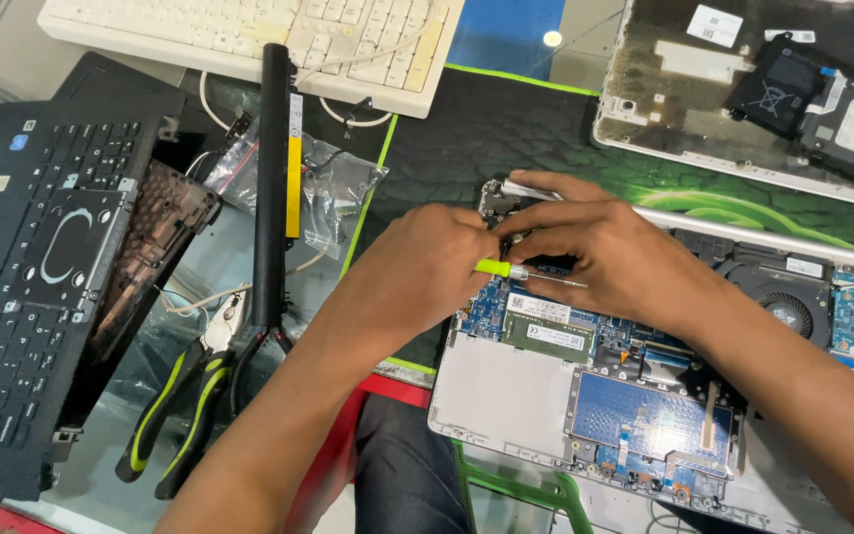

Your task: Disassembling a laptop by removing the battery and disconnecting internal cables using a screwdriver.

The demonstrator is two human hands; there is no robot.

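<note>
The worktop (506, 129) carries a dark mat with green swirls, and on it lies an opened silver laptop base (506, 396), its circuit boards, cooling fan (791, 311) and memory module (544, 336) laid bare. To the left a black laptop keyboard deck (32, 277) leans tilted over another dark shell. A white keyboard (249, 35) sits at the far edge, a second opened white laptop chassis (743, 89) at the far right. A long black battery bar (271, 178) with a yellow label lies running away from the person, clear plastic bags (343, 198) just beside it, and green-handled pliers (175, 405) near its close end.

Both hands meet over the far-left corner of the laptop base, by the hinge. The left hand (422, 272) is closed round the green handle of a small screwdriver (516, 271). Its long axis lies nearly level, left to right, with the thin metal shaft pointing rightward under the right hand (605, 252). That hand rests curled over the shaft with fingers bent and narrow; whether it pinches the shaft or only steadies it, I cannot tell. The left hand is the nearer to the handle.
</note>
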